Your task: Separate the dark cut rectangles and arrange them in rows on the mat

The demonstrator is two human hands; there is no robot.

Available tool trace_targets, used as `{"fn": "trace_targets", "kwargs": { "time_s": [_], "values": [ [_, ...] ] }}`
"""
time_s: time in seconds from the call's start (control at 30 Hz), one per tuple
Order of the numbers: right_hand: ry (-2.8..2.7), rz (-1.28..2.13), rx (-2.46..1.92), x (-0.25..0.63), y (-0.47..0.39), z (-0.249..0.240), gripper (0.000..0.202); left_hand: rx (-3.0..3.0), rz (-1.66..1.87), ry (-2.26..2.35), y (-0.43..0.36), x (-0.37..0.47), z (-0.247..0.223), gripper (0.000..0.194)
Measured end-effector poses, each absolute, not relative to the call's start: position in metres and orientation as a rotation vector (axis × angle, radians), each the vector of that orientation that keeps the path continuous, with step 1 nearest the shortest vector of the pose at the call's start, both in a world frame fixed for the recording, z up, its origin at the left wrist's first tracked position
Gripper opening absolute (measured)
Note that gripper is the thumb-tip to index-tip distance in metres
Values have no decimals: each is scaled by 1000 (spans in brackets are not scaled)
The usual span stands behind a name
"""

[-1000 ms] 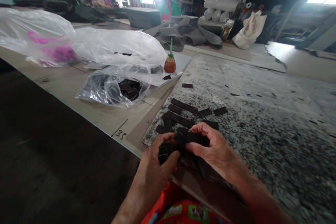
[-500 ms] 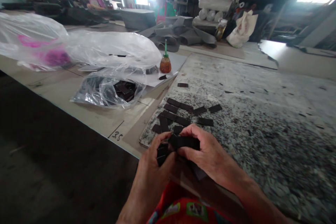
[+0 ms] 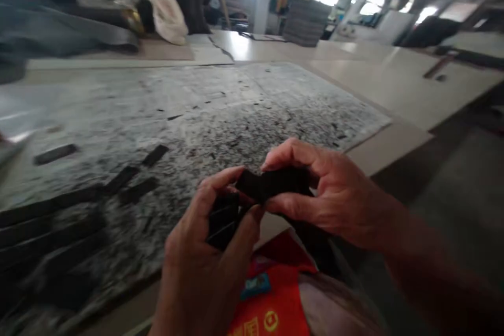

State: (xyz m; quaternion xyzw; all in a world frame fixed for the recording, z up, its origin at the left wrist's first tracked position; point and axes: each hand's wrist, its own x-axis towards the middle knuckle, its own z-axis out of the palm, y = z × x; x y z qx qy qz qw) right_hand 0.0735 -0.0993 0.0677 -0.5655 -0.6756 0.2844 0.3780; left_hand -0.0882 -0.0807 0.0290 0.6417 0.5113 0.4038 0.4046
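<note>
My left hand (image 3: 212, 241) is closed around several small black strips (image 3: 222, 223), stacked in its palm. Between its thumb and forefinger it also meets the end of a black strip (image 3: 281, 182). That strip is gripped by my right hand (image 3: 326, 189), thumb below and fingers above. Both hands are close together, just in front of my red apron (image 3: 275, 294). More flat dark strips (image 3: 137, 190) lie loose on the speckled board (image 3: 189, 152) to the left, partly blurred.
A pale table (image 3: 374, 79) runs off to the right behind the board. At the back stand a cream cloth bag (image 3: 167, 13), grey sheet material (image 3: 79, 26) and a stack of dark sheets (image 3: 306, 22). Dark floor shows at right.
The view has swung to the right, so the plastic bags and the oil bottle are out of sight. Both hands still hold the black strips.
</note>
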Motion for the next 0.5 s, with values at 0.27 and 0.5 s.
{"fn": "trace_targets", "kwargs": {
  "time_s": [0.27,0.5],
  "values": [
    [-1144,443,-1886,180,-225,32,25,1691,509,536,-119,46,1,30],
    [-919,504,-2107,246,-304,-28,28,1622,134,231,-166,121,-56,38]
  ]
}}
